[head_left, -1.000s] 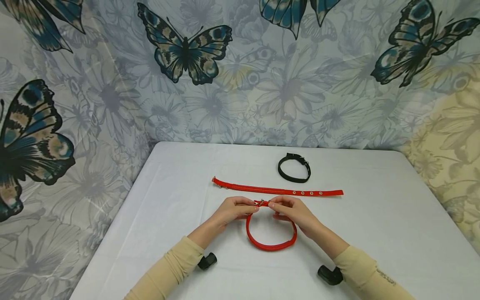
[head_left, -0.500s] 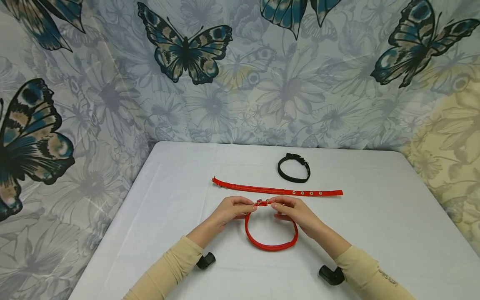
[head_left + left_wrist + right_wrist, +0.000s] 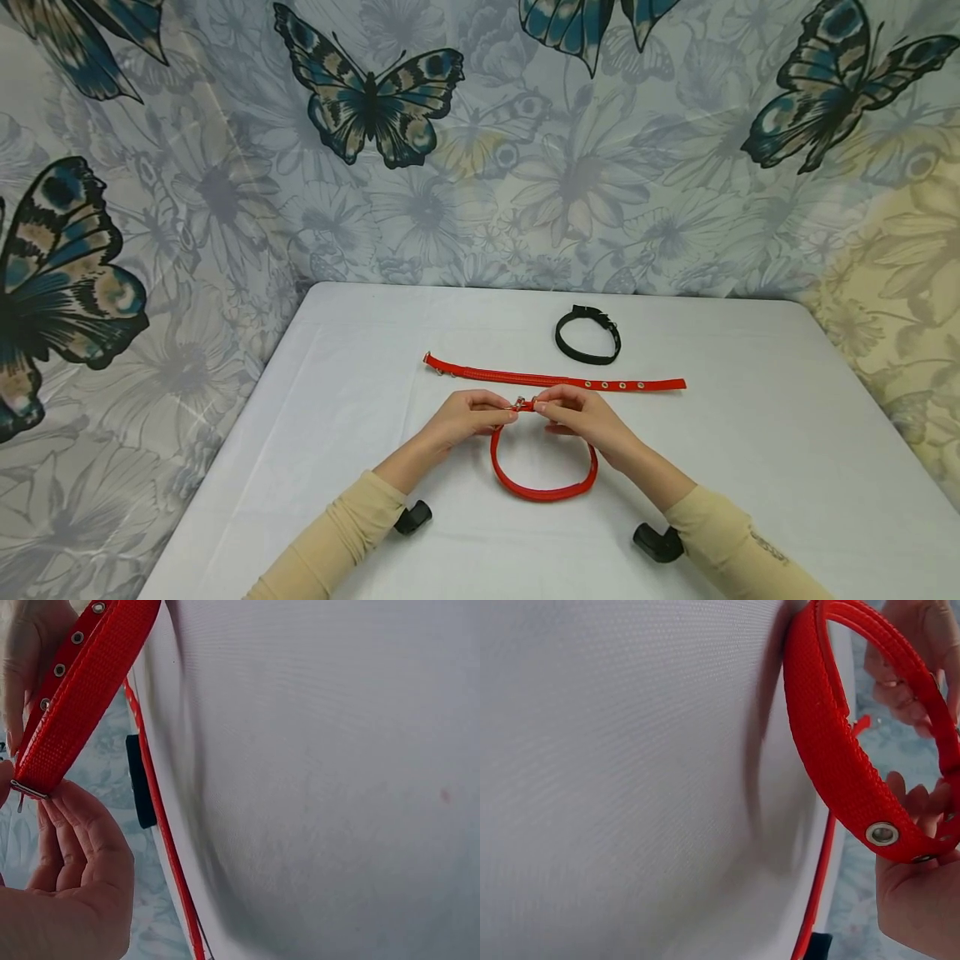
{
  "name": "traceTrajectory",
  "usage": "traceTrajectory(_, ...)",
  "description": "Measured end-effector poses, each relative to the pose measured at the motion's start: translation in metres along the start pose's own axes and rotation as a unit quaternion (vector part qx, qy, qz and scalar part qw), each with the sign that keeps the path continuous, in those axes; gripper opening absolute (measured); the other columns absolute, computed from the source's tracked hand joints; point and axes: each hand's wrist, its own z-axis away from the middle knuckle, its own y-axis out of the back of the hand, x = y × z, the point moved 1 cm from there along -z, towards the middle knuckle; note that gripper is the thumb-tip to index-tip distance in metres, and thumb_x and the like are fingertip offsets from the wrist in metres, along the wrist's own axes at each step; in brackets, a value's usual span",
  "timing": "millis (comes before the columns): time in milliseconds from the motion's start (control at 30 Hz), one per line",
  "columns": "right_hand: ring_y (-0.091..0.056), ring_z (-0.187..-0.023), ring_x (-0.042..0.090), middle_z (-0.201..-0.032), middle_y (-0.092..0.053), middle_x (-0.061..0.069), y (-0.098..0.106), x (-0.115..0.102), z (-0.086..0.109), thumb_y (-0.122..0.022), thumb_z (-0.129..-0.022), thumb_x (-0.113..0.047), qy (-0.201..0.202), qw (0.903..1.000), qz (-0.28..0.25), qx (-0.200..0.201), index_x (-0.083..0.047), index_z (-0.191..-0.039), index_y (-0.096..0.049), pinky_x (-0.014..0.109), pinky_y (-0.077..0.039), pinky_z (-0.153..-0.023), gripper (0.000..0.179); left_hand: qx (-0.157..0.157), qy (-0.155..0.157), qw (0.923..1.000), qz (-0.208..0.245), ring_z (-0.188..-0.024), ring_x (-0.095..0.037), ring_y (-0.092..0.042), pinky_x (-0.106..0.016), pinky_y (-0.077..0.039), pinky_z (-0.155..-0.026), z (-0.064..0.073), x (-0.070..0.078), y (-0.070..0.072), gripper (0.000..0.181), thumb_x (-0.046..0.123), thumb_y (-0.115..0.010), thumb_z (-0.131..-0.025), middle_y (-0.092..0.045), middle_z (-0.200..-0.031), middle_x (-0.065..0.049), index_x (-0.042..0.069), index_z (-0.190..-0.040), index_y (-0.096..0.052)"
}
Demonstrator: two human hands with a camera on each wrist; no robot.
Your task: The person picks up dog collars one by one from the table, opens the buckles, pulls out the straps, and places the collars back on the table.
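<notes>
A red collar [image 3: 543,495], bent into a loop, stands between both hands at the middle of the white table. My left hand [image 3: 474,414] pinches it at the metal buckle [image 3: 30,789], on the loop's far side. From the right, my right hand [image 3: 588,417] pinches the strap end close beside that buckle. Metal eyelets line the strap; one eyelet [image 3: 882,834] shows large in the right wrist view. Fingertips partly hide the strap around the buckle. Just beyond the hands, a second red collar [image 3: 555,381] lies straightened out, eyelets toward the right.
Farther back rests a black collar [image 3: 588,336], fastened in a ring. Dark camera mounts stick out beneath both sleeves. The white table [image 3: 750,433] ends against a butterfly-print cloth [image 3: 420,225] behind and at the sides.
My right fingers have shifted slightly away from the buckle and then back toward it. The left hand stays nearly in place, and the loop's right side has widened a little.
</notes>
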Motion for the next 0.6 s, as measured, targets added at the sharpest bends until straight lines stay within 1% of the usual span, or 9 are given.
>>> traceTrajectory(100,-0.059,-0.107,0.034,-0.112,-0.065,0.011,-0.0007,0.0002,-0.0019,-0.072,-0.089,-0.033,0.006,1.0,0.003,-0.005,-0.003,-0.114,-0.064,0.038,-0.054,-0.088,0.04,0.0,-0.007,0.9998,-0.017,-0.082,-0.014,-0.065,-0.036,-0.055,-0.08,0.0012,0.0022,0.0005,0.028,0.029,-0.08,-0.081,-0.073,-0.09,-0.002,0.009,-0.1,-0.073)
traceTrajectory(200,-0.057,-0.108,0.035,-0.112,-0.065,0.01,-0.0004,0.0011,-0.0031,-0.071,-0.09,-0.033,0.01,0.9999,0.008,-0.011,-0.003,-0.115,-0.065,0.038,-0.054,-0.089,0.039,0.003,-0.011,0.9996,-0.026,-0.082,-0.013,-0.065,-0.037,-0.055,-0.08,0.0012,0.0021,0.0005,0.028,0.029,-0.08,-0.081,-0.073,-0.089,-0.002,0.009,-0.099,-0.074)
traceTrajectory(433,-0.056,-0.112,0.036,-0.113,-0.066,0.006,0.0004,0.0012,-0.0023,-0.069,-0.092,-0.031,0.015,0.9997,0.008,-0.015,-0.003,-0.118,-0.065,0.036,-0.054,-0.088,0.039,0.006,-0.016,0.9994,-0.028,-0.084,-0.013,-0.065,-0.037,-0.055,-0.08,-0.0008,-0.0011,0.0011,0.027,0.029,-0.079,-0.082,-0.073,-0.09,-0.001,0.008,-0.099,-0.074)
traceTrajectory(600,-0.054,-0.115,0.037,-0.117,-0.065,0.009,0.0034,0.0015,-0.0012,-0.067,-0.093,-0.031,0.021,0.9994,0.015,-0.025,-0.001,-0.12,-0.064,0.036,-0.054,-0.089,0.039,0.005,-0.015,0.9996,-0.023,-0.083,-0.013,-0.065,-0.036,-0.055,-0.08,-0.0015,-0.0024,0.0023,0.028,0.029,-0.079,-0.081,-0.073,-0.09,-0.001,0.009,-0.099,-0.074)
